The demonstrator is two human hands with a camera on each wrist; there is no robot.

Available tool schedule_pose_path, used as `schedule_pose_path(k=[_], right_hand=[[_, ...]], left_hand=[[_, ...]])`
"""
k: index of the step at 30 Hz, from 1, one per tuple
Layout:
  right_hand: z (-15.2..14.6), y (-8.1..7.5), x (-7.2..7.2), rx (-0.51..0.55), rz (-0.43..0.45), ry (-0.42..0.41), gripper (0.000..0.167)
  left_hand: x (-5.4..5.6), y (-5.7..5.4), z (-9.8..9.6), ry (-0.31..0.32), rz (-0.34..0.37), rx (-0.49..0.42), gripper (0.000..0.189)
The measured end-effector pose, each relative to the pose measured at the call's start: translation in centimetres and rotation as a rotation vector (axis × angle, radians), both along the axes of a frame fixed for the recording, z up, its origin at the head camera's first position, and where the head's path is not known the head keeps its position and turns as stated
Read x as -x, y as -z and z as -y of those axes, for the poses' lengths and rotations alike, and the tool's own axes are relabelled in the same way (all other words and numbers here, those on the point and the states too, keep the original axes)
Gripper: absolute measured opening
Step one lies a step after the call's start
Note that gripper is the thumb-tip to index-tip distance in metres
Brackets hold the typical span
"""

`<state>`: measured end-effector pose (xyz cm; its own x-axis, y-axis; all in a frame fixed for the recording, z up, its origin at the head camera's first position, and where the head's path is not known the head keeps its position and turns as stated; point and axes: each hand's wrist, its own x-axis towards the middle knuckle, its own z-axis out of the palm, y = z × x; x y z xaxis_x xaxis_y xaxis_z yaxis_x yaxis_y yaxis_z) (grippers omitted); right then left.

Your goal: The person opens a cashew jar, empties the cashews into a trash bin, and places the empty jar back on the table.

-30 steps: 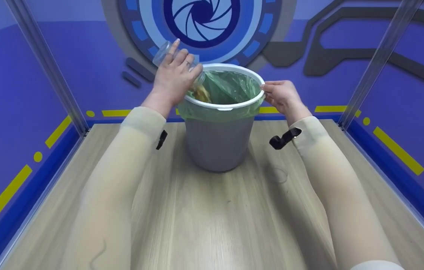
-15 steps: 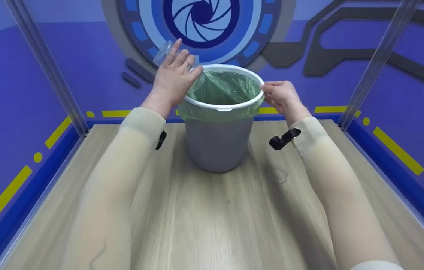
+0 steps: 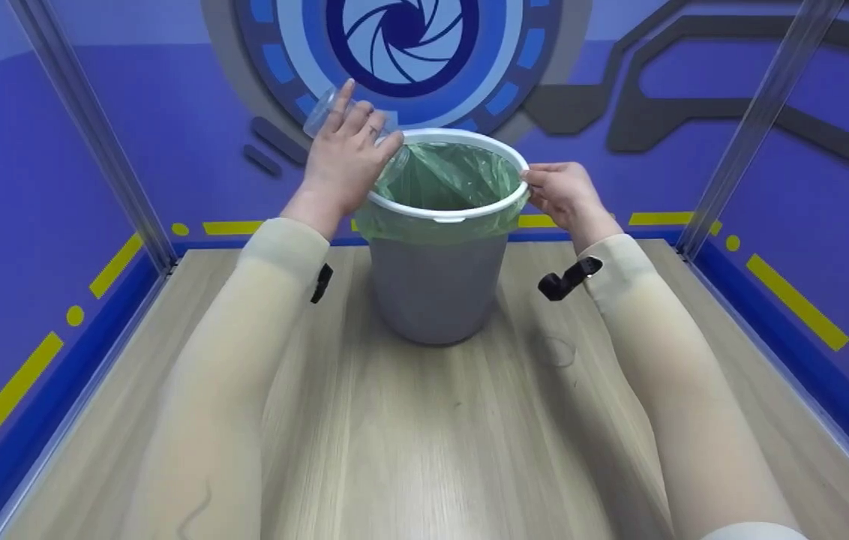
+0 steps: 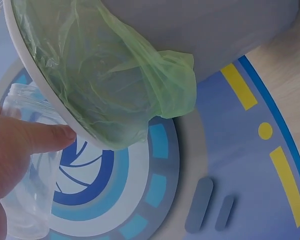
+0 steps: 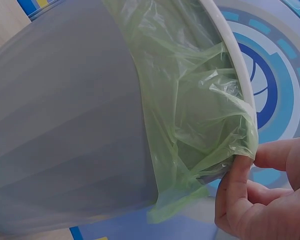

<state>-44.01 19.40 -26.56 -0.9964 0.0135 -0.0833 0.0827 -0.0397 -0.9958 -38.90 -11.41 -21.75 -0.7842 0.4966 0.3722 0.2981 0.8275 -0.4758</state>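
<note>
A grey trash can with a white rim stands on the table, lined with a green plastic bag. My left hand grips a clear plastic jar, tilted with its mouth down over the can's left rim. In the left wrist view the jar looks see-through, with no contents showing. At the can's right side my right hand pinches the rim and the bag's edge; in the right wrist view its thumb and fingers take the rim from both sides. The can's bottom is hidden.
The wooden table lies under both forearms. Blue printed panels enclose it at the back and sides, joined by metal corner posts. A small black camera sits at the right cuff.
A second ago yellowish-brown contents were falling from the jar into the bag; half a second ago and now none show. Both hands have stayed nearly still, the jar tilted throughout.
</note>
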Motion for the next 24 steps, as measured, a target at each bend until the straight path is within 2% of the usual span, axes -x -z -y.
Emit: schedule_pose_path(k=[11, 24], right_hand=[[0.1, 0.0, 0.1, -0.004, 0.006, 0.009, 0.049], [0.3, 0.0, 0.0, -0.003, 0.011, 0.017, 0.047]], left_hand=[[0.0, 0.2, 0.3, -0.05, -0.014, -0.081, 0.059], [0.1, 1.2, 1.1, -0.007, -0.079, -0.24, 0.051]])
